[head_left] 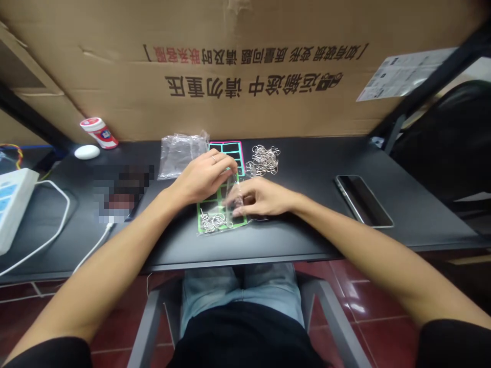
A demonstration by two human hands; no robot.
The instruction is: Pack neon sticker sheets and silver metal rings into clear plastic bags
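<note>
A clear plastic bag [215, 232] lies near the table's front edge; metal rings or hooks [215, 222] show in its lower left part. Under or inside it is a green-bordered card [201, 210]; I cannot tell which. My left hand [203, 176] is closed, pinching the bag's upper edge. My right hand [264, 197] curls at the bag's right side with the film between thumb and fingers; its fingertips are partly blurred. Behind my hands lie cards with cyan and pink borders [232, 148]. A loose heap of metal rings [266, 159] sits just beyond my right hand.
Flat clear bags [182, 153] lie behind my left forearm. A phone [362, 200] rests at the right. Leftward are a red-and-white tub [100, 134], a white oval object [87, 152], a pixelated item [125, 197] with a white cable [92, 248], and a white box [17, 209]. Cardboard [253, 112] stands behind.
</note>
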